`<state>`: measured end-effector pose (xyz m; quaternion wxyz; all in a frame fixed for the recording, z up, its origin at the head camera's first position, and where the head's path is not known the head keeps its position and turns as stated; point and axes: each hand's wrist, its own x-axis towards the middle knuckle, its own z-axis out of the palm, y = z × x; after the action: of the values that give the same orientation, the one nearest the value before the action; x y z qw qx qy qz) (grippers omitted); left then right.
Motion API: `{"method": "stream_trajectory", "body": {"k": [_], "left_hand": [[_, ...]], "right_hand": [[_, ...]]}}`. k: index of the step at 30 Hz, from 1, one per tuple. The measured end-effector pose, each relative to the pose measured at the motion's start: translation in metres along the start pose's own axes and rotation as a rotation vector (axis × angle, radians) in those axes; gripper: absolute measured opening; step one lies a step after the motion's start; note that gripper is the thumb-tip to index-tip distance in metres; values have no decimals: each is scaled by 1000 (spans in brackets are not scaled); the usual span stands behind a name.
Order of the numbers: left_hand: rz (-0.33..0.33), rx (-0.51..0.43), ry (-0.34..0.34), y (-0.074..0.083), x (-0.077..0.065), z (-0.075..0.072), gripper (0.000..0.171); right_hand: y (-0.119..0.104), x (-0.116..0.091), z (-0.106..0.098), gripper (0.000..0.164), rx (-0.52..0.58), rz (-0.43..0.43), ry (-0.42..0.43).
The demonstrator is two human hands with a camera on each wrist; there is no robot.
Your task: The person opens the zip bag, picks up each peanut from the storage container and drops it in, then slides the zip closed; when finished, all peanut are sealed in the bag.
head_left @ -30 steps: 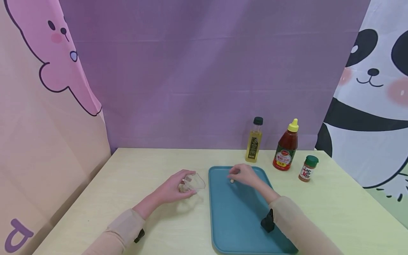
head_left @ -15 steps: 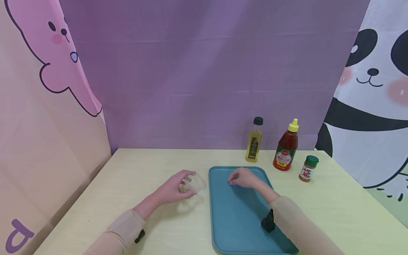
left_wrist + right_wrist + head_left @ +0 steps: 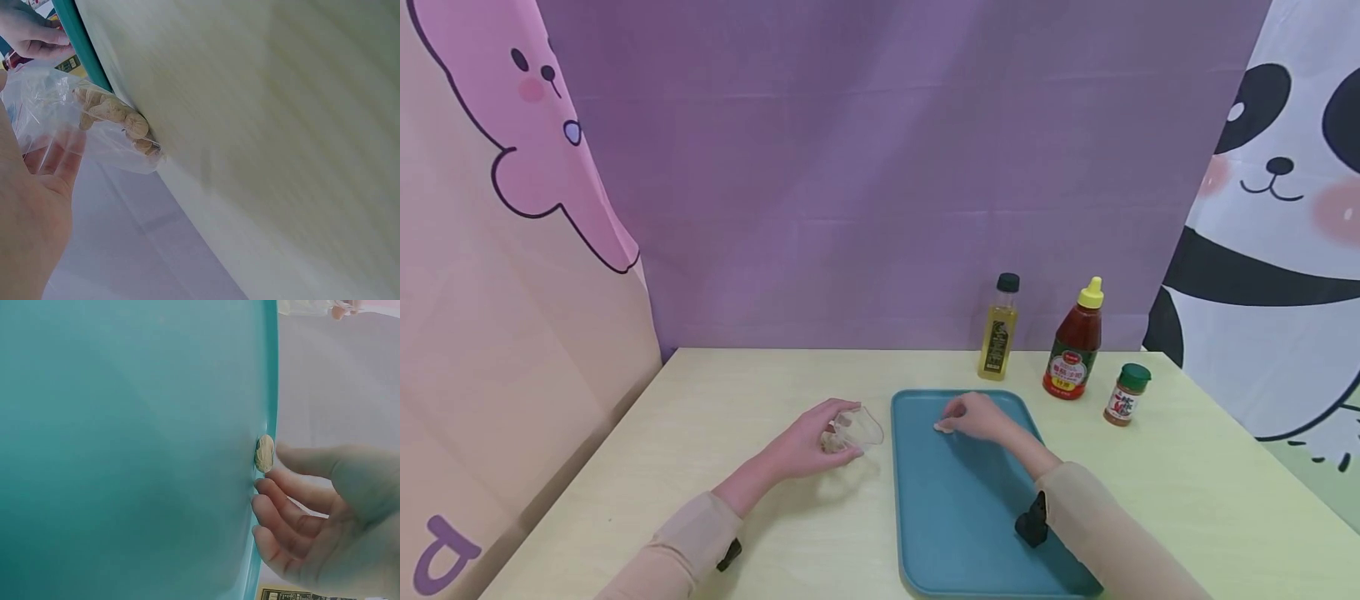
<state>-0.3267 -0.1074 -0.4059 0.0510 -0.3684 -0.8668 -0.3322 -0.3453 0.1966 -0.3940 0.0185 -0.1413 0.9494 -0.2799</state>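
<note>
A clear plastic bag (image 3: 47, 100) is held in my left hand (image 3: 814, 440), left of the tray. Thumb and fingers spread its mouth, which faces right. Inside the bag lie several beige, wrinkled pieces that look like unshelled peanuts (image 3: 112, 111). My right hand (image 3: 976, 417) is low over the far part of the blue tray (image 3: 955, 508). In the right wrist view a single peanut (image 3: 264, 454) is at the tray's surface, with my thumb and index fingertips curled about it. Those fingers mostly cover it from the head view.
Behind the tray stands an oil bottle (image 3: 997, 329) with a dark cap. A red sauce bottle (image 3: 1072, 346) with a yellow top and a small green-capped spice jar (image 3: 1126, 395) are to its right. A purple cloth (image 3: 850, 183) hangs behind the table (image 3: 715, 392).
My right hand has come down slightly to the tray, and the peanut that showed under its fingers a second ago is now mostly covered. My left hand and the bag have stayed put.
</note>
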Motion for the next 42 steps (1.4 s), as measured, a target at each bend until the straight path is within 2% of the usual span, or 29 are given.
{"method": "stream_trajectory", "body": {"k": [6,15,22,29,33,42], "left_hand": [[-1,-10,2,-1,-1,0,63],[11,-10,1,-2,0,1,63],[-11,-26,-15,0,0,1,63],[-17,-17,-17,2,0,0,64],[-15,-9,-17,1,1,0,63],[-11,-34,-4,-1,1,1,66]], "right_hand": [[0,0,1,16,-36,-16,-8],[0,1,0,11,-26,7,-19],[1,-1,-1,12,-23,-39,-31],[0,-2,-3,17,8,-53,-2],[-5,-2,-5,22,30,-83,35],[-33,-6,-1,20,106,-164,94]]}}
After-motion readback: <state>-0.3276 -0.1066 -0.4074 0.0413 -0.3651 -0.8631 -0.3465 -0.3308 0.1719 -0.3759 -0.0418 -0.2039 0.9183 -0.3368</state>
